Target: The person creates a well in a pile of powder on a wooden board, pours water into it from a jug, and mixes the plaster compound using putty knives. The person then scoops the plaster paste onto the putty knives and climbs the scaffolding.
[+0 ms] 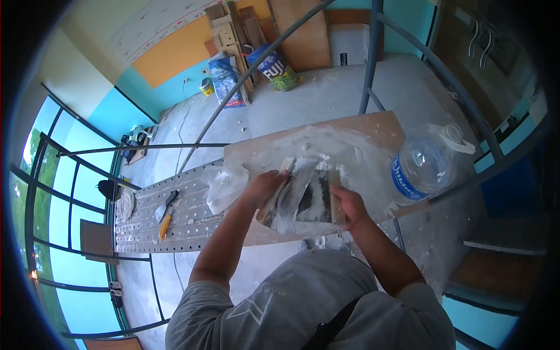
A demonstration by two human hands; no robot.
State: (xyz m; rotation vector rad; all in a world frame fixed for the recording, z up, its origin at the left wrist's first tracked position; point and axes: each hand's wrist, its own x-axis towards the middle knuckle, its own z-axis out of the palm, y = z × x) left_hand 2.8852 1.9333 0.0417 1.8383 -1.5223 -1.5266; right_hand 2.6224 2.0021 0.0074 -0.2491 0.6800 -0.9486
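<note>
Both of my hands are closed on a plaster-smeared, dark-faced piece with pale wooden edges (pixel 312 195); its exact kind is unclear. My left hand (pixel 269 188) grips the wooden edge on one side, while my right hand (pixel 353 207) holds the opposite edge. Beneath it lies a brown board (pixel 382 131) coated with wet white plaster (pixel 356 146). Left of my left hand sits a crumpled clear plastic bag (pixel 226 185) with white material. A large clear water bottle (pixel 421 166) with a blue label stands at the board's right end.
The board rests on a perforated metal scaffold plank (pixel 192 201). A putty knife (pixel 167 205) and a yellow-handled tool (pixel 165 226) lie there. Grey scaffold bars (pixel 373 58) surround me. Sacks (pixel 227 81) and wood boards (pixel 300 35) stand on the floor beyond.
</note>
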